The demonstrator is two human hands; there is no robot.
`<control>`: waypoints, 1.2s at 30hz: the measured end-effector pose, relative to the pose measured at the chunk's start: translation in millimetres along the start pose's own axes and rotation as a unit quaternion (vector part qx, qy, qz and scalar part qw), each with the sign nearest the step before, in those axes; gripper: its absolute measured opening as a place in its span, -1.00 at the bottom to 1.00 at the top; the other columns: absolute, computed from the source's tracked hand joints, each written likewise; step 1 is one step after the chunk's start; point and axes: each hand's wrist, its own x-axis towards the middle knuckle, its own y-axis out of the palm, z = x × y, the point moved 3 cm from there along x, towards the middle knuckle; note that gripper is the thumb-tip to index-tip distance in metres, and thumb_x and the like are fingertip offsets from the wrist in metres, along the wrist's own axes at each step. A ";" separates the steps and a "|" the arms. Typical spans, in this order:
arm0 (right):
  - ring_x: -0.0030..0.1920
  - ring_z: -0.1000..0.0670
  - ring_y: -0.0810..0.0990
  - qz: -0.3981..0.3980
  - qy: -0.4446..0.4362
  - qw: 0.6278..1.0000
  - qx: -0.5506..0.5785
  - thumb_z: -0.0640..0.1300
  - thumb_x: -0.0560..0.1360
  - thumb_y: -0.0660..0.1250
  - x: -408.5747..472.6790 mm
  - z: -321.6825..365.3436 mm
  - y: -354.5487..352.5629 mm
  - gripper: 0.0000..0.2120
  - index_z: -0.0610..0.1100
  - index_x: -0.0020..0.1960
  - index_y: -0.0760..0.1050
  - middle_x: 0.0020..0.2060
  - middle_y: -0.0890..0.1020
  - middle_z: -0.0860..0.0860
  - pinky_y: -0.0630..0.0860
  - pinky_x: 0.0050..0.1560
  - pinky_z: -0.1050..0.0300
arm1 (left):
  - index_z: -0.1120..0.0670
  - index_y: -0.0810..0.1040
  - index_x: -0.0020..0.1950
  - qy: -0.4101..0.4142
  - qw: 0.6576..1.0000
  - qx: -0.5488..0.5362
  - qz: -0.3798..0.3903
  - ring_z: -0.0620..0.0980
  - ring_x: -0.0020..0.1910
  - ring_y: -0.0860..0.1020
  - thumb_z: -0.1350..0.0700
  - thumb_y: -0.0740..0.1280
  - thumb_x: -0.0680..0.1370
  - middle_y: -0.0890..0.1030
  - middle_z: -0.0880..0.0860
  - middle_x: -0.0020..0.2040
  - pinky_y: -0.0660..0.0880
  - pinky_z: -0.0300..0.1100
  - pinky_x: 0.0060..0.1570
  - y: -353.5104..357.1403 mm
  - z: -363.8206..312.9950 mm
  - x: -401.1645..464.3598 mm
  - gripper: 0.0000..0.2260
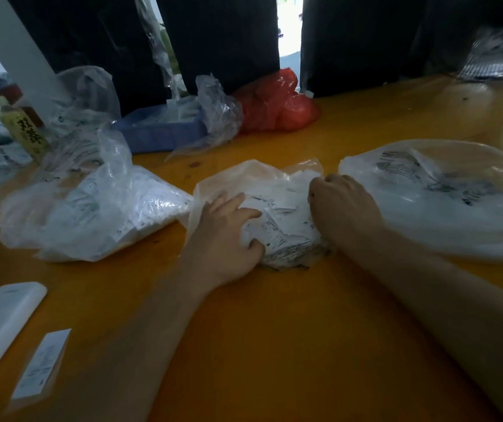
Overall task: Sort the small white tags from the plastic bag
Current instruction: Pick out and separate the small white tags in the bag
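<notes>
The left hand (228, 229) rests with spread, relaxed fingers on the bag (228, 184) mid-counter (274, 330), steadying the tags (277, 220) heaped inside; the right hand (341, 205) is curled at the pile's far-right edge, seemingly pinching tags, though its fingertips are hidden; sorting looks barely begun; next, lifting a few tags clear; the tags lie jumbled, no common direction

Both forearms are bare to the left hand (225, 236) and right hand (343, 205); no sleeves, rings or watch.
</notes>
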 end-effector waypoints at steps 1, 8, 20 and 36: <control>-0.05 -0.08 0.43 0.005 0.006 1.000 -0.006 -0.26 0.61 0.25 1.5 0.4 3.3 -0.92 -0.16 0.07 0.49 -0.02 0.55 -0.13 0.36 -0.12 0.06 | -0.13 0.42 0.56 -0.010 1.000 0.017 0.016 0.04 0.70 -0.01 -0.19 0.31 0.46 0.18 -0.01 0.71 -0.13 -0.02 0.63 0.7 2.3 1.8 -0.36; -0.01 -0.10 0.53 -0.060 -0.010 0.998 0.008 -0.21 0.61 0.26 0.1 4.0 -2.8 -0.95 -0.11 0.03 0.49 -0.01 0.59 -0.09 0.48 -0.07 0.00 | -0.17 0.10 0.68 -0.069 0.987 0.057 0.131 0.09 0.69 -0.24 -0.27 0.28 0.31 -0.13 -0.05 0.74 -0.15 0.18 0.65 4.8 11.1 19.4 -0.07; -0.21 0.02 0.51 0.029 0.017 0.975 0.219 -0.06 0.70 0.11 18.9 6.9 1.6 -0.83 -0.06 -0.01 0.42 -0.21 0.56 0.01 0.46 -0.23 0.10 | -0.22 -0.08 0.70 -0.034 0.955 0.134 0.261 0.17 0.67 -0.35 -0.24 0.51 0.43 -0.36 -0.08 0.69 -0.16 0.29 0.63 -9.7 8.6 22.4 0.02; -0.21 -0.01 0.65 0.023 0.072 0.773 0.629 0.04 0.60 0.38 12.0 11.5 -9.0 -0.83 0.03 -0.09 0.69 -0.22 0.68 0.01 0.63 -0.15 0.11 | -0.11 0.59 0.27 -0.094 0.906 -0.407 -0.065 -0.15 0.08 0.69 -0.30 0.25 0.62 0.74 -0.15 0.10 0.65 -0.05 0.13 -28.5 -34.5 24.9 -0.63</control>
